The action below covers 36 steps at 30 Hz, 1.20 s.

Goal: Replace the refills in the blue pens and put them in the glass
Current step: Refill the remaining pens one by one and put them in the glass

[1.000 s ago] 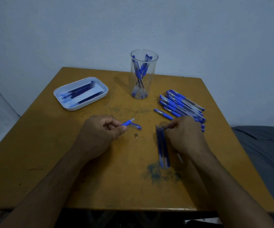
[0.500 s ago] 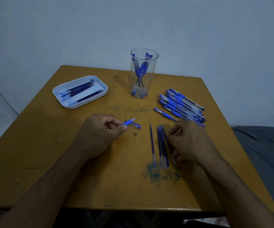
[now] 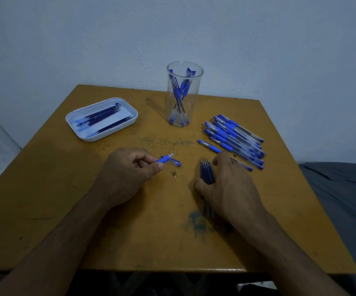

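Observation:
My left hand (image 3: 128,171) grips a blue pen barrel (image 3: 164,159) with its open end pointing right. A blue cap (image 3: 176,162) lies just behind that end, and a small metal tip (image 3: 174,173) lies on the table in front of it. My right hand (image 3: 226,186) lies over a bundle of several refills (image 3: 205,171), thumb on their left side and fingers on their right. A clear glass (image 3: 183,95) at the back holds several blue pens. A pile of blue pens (image 3: 234,137) lies right of the glass.
A white tray (image 3: 74,120) with several dark refills sits at the back left of the yellow table (image 3: 66,199). A blue ink stain (image 3: 196,223) marks the table near its front. A grey cloth (image 3: 344,199) lies to the right, beyond the table edge.
The refill that lay apart to the left has been gathered back into the bundle. My right hand has moved left over the refills. My left hand still holds the barrel.

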Motion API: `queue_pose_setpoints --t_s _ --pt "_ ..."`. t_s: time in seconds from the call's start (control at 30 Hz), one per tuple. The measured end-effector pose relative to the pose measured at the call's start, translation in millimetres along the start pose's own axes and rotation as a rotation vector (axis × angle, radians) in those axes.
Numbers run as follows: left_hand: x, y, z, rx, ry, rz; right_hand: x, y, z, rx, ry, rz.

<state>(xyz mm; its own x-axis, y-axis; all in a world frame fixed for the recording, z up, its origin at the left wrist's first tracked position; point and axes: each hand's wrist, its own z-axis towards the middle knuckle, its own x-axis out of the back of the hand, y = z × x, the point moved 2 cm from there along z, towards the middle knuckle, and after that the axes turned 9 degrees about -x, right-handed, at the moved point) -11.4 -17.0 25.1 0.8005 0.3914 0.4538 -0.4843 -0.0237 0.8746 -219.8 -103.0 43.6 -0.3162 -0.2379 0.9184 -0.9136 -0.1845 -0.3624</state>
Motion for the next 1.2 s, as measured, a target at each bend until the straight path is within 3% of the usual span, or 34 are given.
queue_pose_setpoints --t_s 0.63,0.9,1.2 --pt "2.8 -0.1 1.4 -0.013 0.035 -0.027 3.0 4.0 6.0 0.111 -0.047 -0.007" --pt "60.6 -10.9 4.4 0.031 0.418 -0.208 13.2 -44.3 6.5 0.313 -0.008 0.035" --pt "134.8 -70.0 2.7 0.198 0.788 -0.227 -30.9 -188.8 56.7 0.596 0.060 -0.032"
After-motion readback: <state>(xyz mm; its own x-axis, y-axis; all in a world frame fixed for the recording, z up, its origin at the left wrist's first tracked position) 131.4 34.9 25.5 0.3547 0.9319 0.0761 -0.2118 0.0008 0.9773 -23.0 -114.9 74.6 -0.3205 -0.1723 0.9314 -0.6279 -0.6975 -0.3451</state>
